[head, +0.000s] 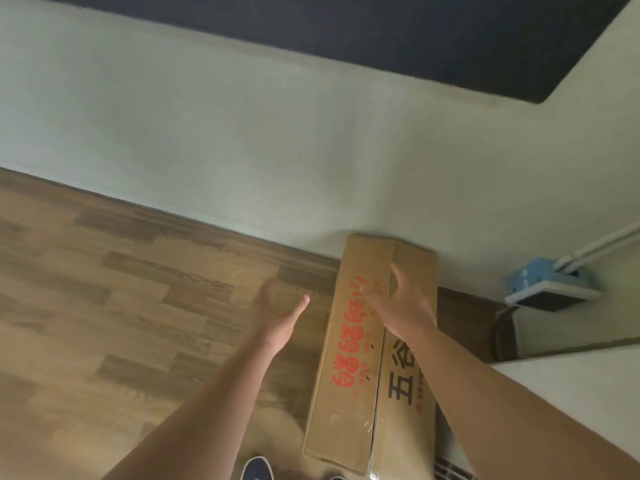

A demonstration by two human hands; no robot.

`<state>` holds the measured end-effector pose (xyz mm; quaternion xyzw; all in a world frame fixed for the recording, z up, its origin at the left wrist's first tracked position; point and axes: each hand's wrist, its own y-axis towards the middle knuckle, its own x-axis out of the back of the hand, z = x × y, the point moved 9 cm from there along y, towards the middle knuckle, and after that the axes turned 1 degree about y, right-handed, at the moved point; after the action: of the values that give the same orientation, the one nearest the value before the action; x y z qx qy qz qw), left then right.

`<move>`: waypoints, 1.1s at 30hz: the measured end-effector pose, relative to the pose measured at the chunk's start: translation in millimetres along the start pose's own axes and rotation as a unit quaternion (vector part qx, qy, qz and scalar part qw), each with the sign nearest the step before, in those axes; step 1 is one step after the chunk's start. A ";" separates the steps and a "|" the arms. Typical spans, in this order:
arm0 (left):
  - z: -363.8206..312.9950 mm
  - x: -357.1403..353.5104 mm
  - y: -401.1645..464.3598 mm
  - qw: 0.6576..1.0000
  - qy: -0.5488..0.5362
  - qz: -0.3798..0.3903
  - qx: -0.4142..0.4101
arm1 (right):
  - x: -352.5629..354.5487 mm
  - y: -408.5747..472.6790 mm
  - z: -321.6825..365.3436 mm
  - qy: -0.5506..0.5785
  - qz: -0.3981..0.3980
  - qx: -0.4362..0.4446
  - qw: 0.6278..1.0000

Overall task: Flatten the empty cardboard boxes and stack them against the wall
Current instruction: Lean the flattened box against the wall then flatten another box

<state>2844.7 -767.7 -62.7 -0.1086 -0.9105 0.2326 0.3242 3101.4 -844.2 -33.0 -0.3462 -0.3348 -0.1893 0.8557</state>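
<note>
A long brown cardboard box (349, 344) with red print on one face and black characters on the other stands on the wooden floor, its far end against the pale wall (242, 133). My right hand (398, 303) is spread above the box's far part, fingers straight, holding nothing; whether it touches the cardboard I cannot tell. My left hand (282, 311) hovers to the left of the box over the floor, blurred, fingers loose and empty.
A blue and white dustpan-like thing with a white handle (550, 282) leans in the corner at the right. A white surface (571, 393) fills the lower right. My dark shoe (258, 469) shows at the bottom edge. Wooden floor (104, 306) spreads to the left.
</note>
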 end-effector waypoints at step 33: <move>311.7 833.4 -318.1 0.834 -0.222 -0.488 0.128 | -397.0 -556.2 730.1 -0.079 0.292 0.492 0.817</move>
<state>1991.4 -863.4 331.9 0.4472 -0.8548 0.1765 0.1956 2190.0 -665.4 338.0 0.0252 -0.3331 0.2874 0.8977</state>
